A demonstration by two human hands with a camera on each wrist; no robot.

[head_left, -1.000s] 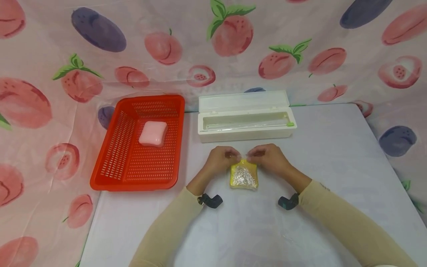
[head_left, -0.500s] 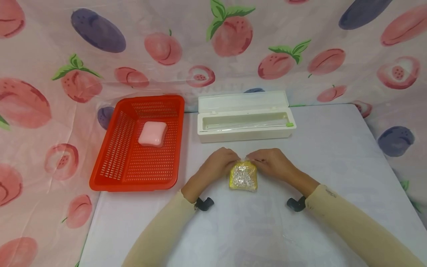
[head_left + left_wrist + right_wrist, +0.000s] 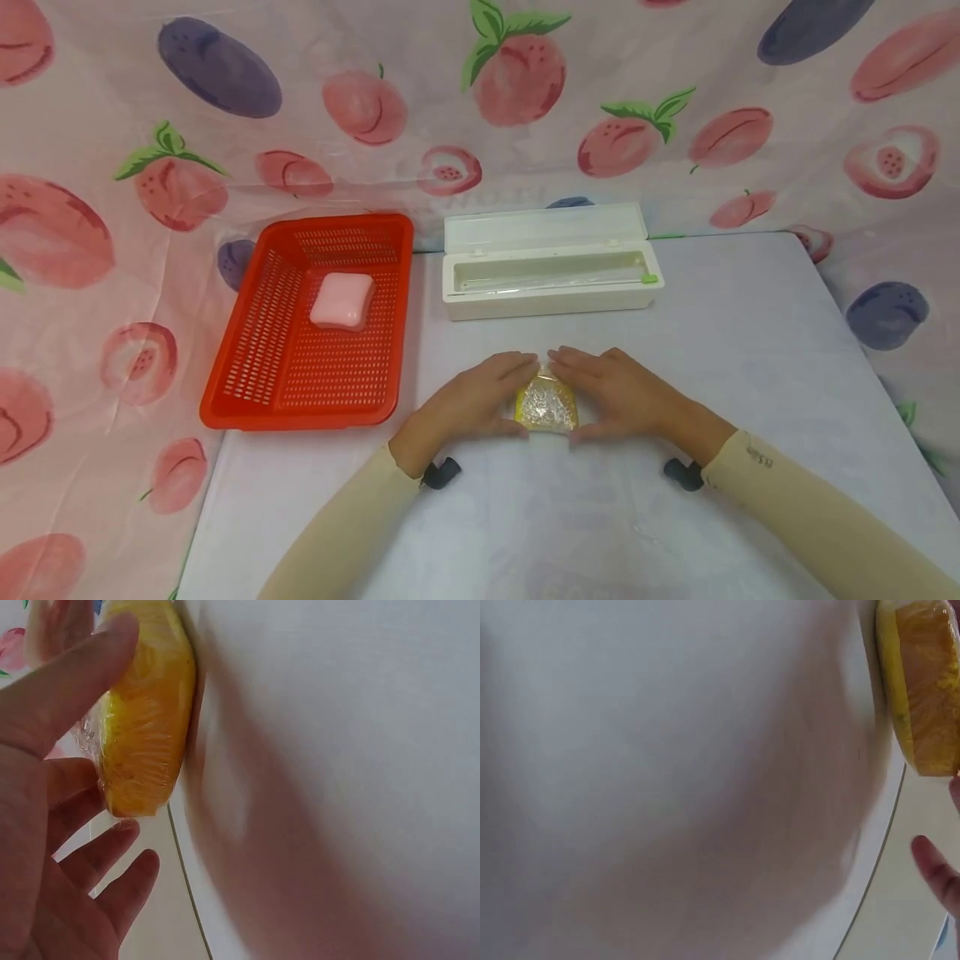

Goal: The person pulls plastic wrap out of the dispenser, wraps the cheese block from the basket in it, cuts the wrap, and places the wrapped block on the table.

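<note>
Cupping a film-wrapped yellow block [image 3: 546,406], lying on the white table [image 3: 562,517], from nine o'clock with the left hand [image 3: 476,396] and from three o'clock with the right hand [image 3: 622,396]. Holding both sets of fingers fairly straight and relaxed, not clenching; nearly joining fingertips at the block's twelve o'clock edge, and bringing thumbs in at about seven and five. Touching the wrapped side with the left thumb [image 3: 75,682] in the left wrist view. Being unable to tell the pressure of either hand.

Facing a long white box [image 3: 555,306] at twelve o'clock, standing with its lid [image 3: 543,227] tipped back and carrying a green tab [image 3: 649,279] at its three o'clock end. Having a red basket [image 3: 303,417] near ten o'clock, containing a pink block [image 3: 342,300].

Wearing beige sleeves [image 3: 810,496], showing small dark lettering [image 3: 759,456] by the right cuff, too blurred for reading. Making out faint printing [image 3: 577,593] on the table cover at six o'clock, and more pale letters [image 3: 498,197] on the fruit-patterned cloth [image 3: 420,50] towards twelve, likewise illegible.
</note>
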